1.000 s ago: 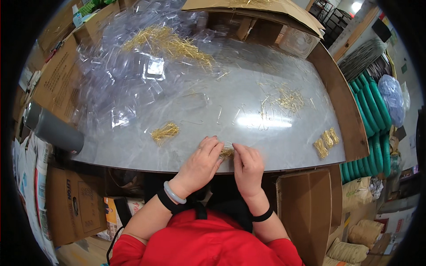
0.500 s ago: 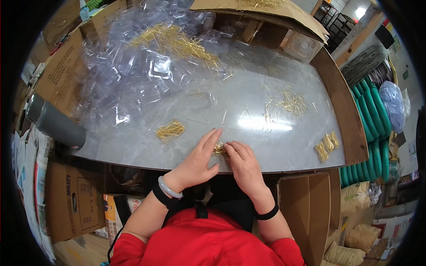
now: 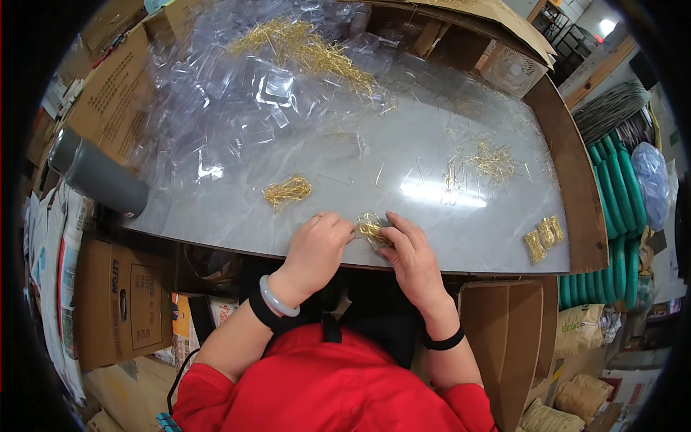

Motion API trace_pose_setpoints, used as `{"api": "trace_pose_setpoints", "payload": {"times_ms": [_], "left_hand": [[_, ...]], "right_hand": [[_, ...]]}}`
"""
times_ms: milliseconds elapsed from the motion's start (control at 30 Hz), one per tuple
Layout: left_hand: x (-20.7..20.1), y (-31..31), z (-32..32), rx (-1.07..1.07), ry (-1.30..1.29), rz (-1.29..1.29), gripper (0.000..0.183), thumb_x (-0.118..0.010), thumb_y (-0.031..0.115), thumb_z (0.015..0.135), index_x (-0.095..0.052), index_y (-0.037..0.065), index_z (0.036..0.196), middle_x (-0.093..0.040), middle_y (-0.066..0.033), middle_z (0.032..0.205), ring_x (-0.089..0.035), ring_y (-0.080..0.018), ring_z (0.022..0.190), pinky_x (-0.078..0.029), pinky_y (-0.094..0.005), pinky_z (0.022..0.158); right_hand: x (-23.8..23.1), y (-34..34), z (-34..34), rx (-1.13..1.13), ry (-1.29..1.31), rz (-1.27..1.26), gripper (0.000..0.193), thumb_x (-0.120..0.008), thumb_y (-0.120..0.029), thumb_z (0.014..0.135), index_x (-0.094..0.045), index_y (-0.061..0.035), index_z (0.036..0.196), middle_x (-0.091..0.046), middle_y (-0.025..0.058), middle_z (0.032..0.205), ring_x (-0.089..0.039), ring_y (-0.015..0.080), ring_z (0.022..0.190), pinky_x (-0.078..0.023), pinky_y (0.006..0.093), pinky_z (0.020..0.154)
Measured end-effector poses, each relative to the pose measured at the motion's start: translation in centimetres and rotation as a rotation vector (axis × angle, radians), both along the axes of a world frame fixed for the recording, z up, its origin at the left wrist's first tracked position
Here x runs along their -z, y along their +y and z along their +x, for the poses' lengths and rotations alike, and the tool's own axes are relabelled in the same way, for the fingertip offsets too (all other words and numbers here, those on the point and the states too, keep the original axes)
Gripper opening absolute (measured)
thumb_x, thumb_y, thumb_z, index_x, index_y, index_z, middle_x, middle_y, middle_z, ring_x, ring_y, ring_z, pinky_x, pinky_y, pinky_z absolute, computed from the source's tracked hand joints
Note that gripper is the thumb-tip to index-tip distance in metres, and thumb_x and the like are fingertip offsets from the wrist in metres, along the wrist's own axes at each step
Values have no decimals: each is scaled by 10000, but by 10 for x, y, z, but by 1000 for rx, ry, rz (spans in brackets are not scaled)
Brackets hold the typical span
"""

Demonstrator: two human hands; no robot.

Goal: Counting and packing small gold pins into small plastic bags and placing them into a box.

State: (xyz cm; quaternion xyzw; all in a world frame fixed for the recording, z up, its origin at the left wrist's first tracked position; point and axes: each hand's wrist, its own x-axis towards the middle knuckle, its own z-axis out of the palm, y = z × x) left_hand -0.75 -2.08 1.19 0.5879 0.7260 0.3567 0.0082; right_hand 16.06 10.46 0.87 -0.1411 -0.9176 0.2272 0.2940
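The right hand (image 3: 414, 258) pinches a small bundle of thin gold-coloured wire hooks (image 3: 370, 227), seemingly steadying it near the front edge of the glossy grey worktop (image 3: 216, 216). The left hand (image 3: 317, 243) curls beside it, grip hidden. Beyond, a gold-coloured wire heap (image 3: 287, 191) lies within easy reach.

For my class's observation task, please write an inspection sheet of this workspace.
Surface: glossy grey tabletop, brown board along its right edge.
Job's things: gold wire bundle at front centre; second bundle farther left; three small bundles at right.
Clutter: heaped clear plastic pieces and gold wire heap, upper left; loose gold wires, right of centre.
Hands: left hand and right hand flank the front bundle; grip unclear.
Cables: thin black cord near left sleeve.
Surroundings: grey bottle left; green coils right.
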Motion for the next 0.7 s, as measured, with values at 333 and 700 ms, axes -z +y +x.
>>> {"api": "trace_pose_setpoints", "payload": {"times_ms": [333,700], "left_hand": [[-4,19,9,194,-503,40,332,-686,-20,845,-582,11,1159,-631,-152,946,-644,-307,857,-525,-393,787],[-6,28,8,156,-259,-135,531,-754,0,789,-528,3,1269,-512,-146,1150,-600,-255,923,-524,-335,807]], "right_hand": [[0,16,4,-115,-50,-100,433,-665,38,858,-484,-10,1249,-550,202,1302,-550,397,1191,-483,439,992],[-6,15,0,-80,-104,24,560,-708,-26,835,-482,13,1346,-538,202,1331,-525,397,1233,-460,451,1033]]}}
